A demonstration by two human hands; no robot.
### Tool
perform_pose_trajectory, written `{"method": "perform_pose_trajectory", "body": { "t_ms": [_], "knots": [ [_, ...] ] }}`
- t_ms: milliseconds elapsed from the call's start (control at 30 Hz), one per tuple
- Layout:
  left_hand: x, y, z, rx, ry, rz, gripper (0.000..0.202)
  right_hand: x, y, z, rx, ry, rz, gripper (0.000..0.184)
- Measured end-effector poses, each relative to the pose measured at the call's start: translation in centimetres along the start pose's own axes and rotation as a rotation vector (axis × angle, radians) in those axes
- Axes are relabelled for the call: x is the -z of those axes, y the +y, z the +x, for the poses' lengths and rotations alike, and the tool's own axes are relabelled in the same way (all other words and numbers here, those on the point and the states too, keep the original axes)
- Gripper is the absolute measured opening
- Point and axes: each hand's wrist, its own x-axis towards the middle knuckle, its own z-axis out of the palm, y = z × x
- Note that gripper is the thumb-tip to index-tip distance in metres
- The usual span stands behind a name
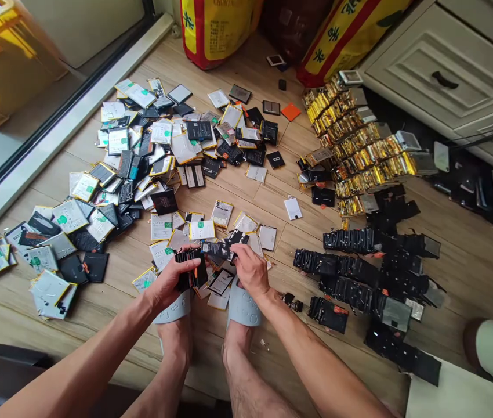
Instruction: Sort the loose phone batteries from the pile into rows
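Observation:
My left hand is closed around a stack of black phone batteries, held upright just above my feet. My right hand pinches one black battery by its end and holds it flat beside the top of that stack. Loose batteries, white and black, lie on the wooden floor right under both hands. My feet in grey slippers rest below the hands.
A wide scatter of loose batteries covers the floor at left. Rows of gold batteries and black batteries lie at right. Yellow-red sacks, a white cabinet and a yellow crate border the area.

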Motion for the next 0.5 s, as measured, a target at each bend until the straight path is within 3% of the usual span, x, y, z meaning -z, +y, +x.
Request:
{"method": "perform_pose_trajectory", "body": {
  "t_ms": [133,267,367,500],
  "knots": [
    [-0.4,-0.4,-0.3,0.035,0.031,0.009,0.057,0.6,0.7,2.1,-0.150,0.057,-0.050,0.017],
    [-1.4,0.1,-0.5,0.046,0.026,0.039,0.060,3.4,1.2,4.5,-0.380,0.110,0.036,0.023],
    [-2.1,0.8,-0.8,0.039,-0.012,0.087,0.063,4.4,1.0,4.8,-0.474,0.144,0.313,0.033],
    [-2.4,1.4,-1.1,0.058,-0.067,0.098,0.066,3.0,1.0,4.0,-0.537,0.102,0.759,0.046]
  ]
}}
